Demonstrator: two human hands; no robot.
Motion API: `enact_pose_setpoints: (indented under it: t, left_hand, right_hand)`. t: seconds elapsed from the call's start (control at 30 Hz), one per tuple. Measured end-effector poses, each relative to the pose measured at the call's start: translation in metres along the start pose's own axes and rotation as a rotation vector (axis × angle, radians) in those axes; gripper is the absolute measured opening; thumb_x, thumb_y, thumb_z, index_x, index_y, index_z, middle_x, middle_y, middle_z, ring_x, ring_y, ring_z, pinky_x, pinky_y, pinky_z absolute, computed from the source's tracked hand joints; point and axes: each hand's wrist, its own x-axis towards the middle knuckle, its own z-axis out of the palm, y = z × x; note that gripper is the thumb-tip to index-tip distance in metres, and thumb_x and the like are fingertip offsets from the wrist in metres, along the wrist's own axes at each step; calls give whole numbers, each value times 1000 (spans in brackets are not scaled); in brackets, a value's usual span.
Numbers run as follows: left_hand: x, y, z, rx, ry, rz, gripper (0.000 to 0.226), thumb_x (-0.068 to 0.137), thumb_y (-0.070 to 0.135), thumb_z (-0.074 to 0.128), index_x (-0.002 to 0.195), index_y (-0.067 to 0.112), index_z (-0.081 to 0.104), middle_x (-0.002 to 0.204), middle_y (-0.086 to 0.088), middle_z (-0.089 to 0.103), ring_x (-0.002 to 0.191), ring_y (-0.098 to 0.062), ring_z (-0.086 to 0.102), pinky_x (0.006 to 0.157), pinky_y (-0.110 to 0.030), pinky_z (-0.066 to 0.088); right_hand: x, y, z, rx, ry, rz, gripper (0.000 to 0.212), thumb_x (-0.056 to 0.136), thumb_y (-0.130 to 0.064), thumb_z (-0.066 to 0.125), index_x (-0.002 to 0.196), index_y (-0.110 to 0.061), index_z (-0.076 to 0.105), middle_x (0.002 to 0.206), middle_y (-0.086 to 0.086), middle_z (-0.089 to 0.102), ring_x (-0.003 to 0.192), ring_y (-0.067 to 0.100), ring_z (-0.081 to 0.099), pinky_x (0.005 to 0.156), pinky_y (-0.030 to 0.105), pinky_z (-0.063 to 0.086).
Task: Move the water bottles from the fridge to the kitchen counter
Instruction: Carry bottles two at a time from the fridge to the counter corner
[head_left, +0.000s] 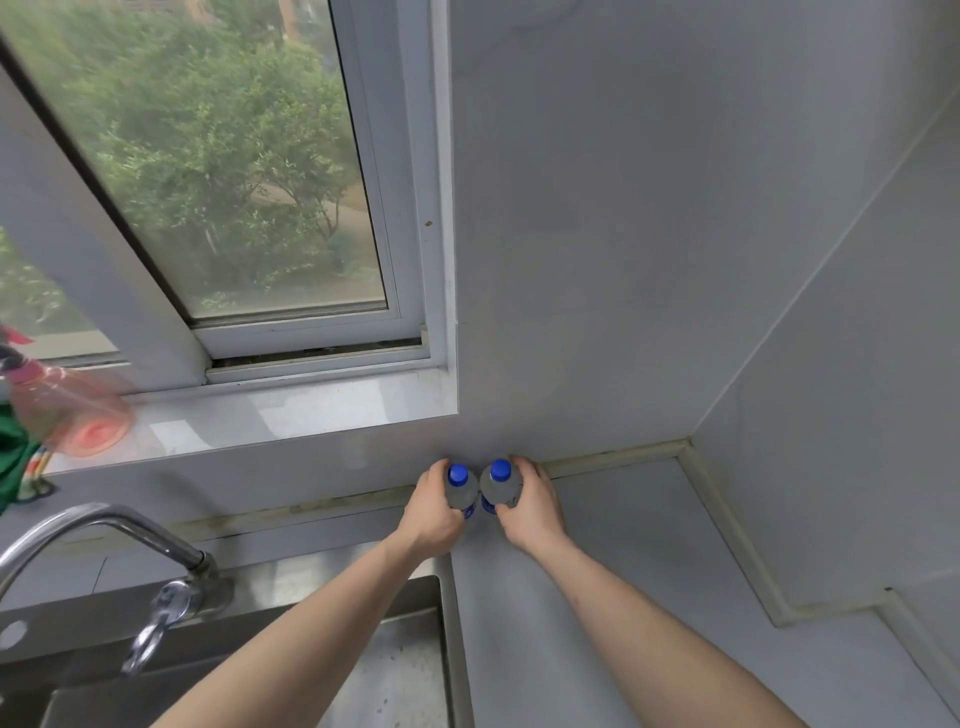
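Now both bottles stand side by side at the back of the table, each in one hand's grip.

Left hand (434, 512) curls round the left water bottle (460, 491); right hand (531, 506) curls round the right water bottle (500, 486). Both blue-capped bottles are upright, just beside each other, close to the wall on the grey table (623, 597). A steel sink (395, 670) and tap (104, 525) lie to the left, below the window (234, 171).
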Motion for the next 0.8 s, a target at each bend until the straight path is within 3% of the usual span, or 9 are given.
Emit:
enact_pose_setpoints:
  t: [0.13, 0.27, 0.33, 0.43, 0.5, 0.57, 0.67, 0.8]
  left_hand:
    - [-33, -2, -7, -14, 1, 31, 72, 85, 0, 48, 153, 17, 34, 156, -4, 33, 133, -27, 51, 113, -41, 44]
    - [-82, -8, -16, 34, 9, 138, 63, 88, -3, 43, 147, 19, 42, 154, 1, 35, 139, -18, 45, 115, -33, 39]
    - [-112, -13, -21, 69, 22, 197, 55, 93, 1, 45, 143, 25, 47, 150, 8, 39, 130, -9, 46, 108, -26, 39]
    - [-148, -19, -26, 109, 21, 263, 49, 97, 8, 48, 141, 30, 48, 148, 14, 40, 122, -6, 49, 102, -22, 38]
    - [-176, -21, -28, 121, 8, 281, 45, 99, 11, 47, 140, 31, 48, 149, 17, 38, 119, -2, 49, 99, -20, 37]
    - [-197, -22, -29, 149, -5, 308, 42, 102, 13, 47, 140, 31, 48, 149, 18, 37, 114, 6, 46, 98, -18, 34]
    - [-221, -17, -28, 207, -17, 354, 42, 102, 15, 50, 142, 30, 47, 150, 17, 37, 125, -1, 42, 104, -20, 33]
    - [-244, -15, -27, 264, -75, 410, 42, 102, 18, 54, 141, 32, 47, 148, 18, 38, 122, -3, 46, 103, -17, 32]
  right_hand:
    - [-38, -2, -20, 41, 39, -32, 72, 88, -4, 74, 152, -23, 47, 156, -1, 47, 141, 23, 49, 111, 27, 40]
    - [-95, -7, -41, 145, 46, -20, 76, 91, -13, 76, 155, -33, 41, 157, -10, 41, 142, 16, 46, 113, 40, 47]
    - [-129, -11, -50, 185, 50, -42, 72, 91, -17, 77, 151, -39, 44, 149, -17, 43, 135, 10, 48, 103, 33, 52]
    - [-171, -14, -64, 207, 45, -55, 66, 91, -21, 76, 147, -43, 47, 143, -22, 46, 130, 4, 50, 88, 13, 47]
    - [-200, -16, -72, 188, 14, -54, 64, 92, -24, 74, 146, -44, 48, 143, -21, 47, 131, 3, 49, 94, 15, 46]
    - [-224, -17, -78, 156, -26, -47, 61, 94, -28, 73, 146, -46, 47, 146, -19, 46, 135, 4, 46, 107, 26, 47]
    - [-254, -18, -87, 133, -66, -15, 59, 96, -33, 71, 147, -48, 45, 152, -15, 43, 143, 9, 42, 116, 37, 45]
    - [-291, -10, -91, 133, -47, 1, 58, 97, -34, 70, 146, -50, 44, 147, -25, 40, 142, 6, 40, 118, 36, 42]
